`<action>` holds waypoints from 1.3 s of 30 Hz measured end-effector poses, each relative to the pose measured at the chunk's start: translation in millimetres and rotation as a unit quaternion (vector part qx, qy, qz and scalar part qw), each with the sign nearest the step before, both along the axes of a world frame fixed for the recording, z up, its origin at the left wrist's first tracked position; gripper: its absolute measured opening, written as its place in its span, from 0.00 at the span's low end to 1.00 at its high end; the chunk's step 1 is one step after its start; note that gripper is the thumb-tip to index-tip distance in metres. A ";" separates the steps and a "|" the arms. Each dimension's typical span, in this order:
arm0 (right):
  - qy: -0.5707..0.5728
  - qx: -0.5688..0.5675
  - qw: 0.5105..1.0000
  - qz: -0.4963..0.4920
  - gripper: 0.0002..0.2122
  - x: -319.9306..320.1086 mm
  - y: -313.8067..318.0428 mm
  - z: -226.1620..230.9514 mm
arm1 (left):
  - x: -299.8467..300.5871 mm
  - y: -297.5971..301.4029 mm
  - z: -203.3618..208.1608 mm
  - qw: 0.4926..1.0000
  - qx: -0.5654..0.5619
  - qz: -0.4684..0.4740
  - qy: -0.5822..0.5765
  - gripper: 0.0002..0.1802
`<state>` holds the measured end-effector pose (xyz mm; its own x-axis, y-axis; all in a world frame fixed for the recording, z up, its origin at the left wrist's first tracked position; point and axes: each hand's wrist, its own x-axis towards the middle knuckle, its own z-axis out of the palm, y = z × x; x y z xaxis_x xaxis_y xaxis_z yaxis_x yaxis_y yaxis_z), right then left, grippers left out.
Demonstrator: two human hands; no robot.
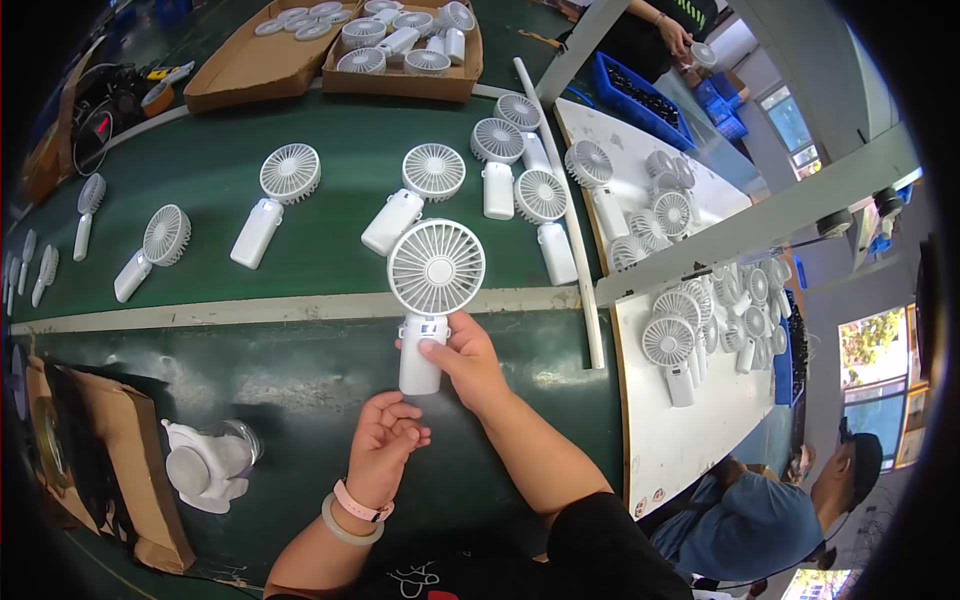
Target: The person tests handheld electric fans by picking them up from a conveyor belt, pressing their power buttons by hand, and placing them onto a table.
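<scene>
- The white handheld fan (437, 270) is held above the near green tabletop (280, 365), its head overlapping the rail in view.
- The right hand (470, 365) grips its handle, thumb in front, probably so that the round head stays unobstructed.
- It looks clean: radial ribs around a plain hub, a short rounded handle, a small bluish detail at the neck.
- The left hand (383, 445) hangs just below, loosely curled and holding nothing, perhaps kept near for support.
- Beyond, the other fans (434, 173) lie spaced along the green belt (330, 250), likely for easy picking.
</scene>
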<state>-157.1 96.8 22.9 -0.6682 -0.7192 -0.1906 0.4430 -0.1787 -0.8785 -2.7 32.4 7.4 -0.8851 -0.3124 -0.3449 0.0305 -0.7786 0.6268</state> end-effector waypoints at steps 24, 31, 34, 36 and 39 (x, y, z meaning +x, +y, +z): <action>0.037 -0.010 0.999 0.020 0.16 -4.4 38.1 28.4 | -45.0 -24.5 7.9 0.994 -0.029 -0.018 0.105 0.22; 0.232 0.015 0.956 0.179 0.15 -24.0 25.9 13.4 | -39.3 -28.0 -1.2 0.996 -0.020 -0.052 0.063 0.28; 0.433 0.159 0.887 0.033 0.16 -60.6 -2.1 13.5 | -38.0 -31.2 4.3 0.998 0.045 -0.010 0.035 0.23; 0.508 0.246 0.823 -0.060 0.17 -83.6 -26.9 2.6 | -38.0 -36.6 0.3 0.995 0.087 -0.008 0.046 0.23; 0.618 0.318 0.713 -0.088 0.16 -94.5 -53.2 -7.6 | -37.3 -37.6 -3.1 0.993 0.108 0.005 0.052 0.24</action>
<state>-251.6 43.6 15.3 -0.6778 -0.6345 0.3714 -0.7207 0.4737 -0.5062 -40.0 -5.2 4.4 -0.9169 -0.2498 -0.3111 0.0946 -0.8936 0.4387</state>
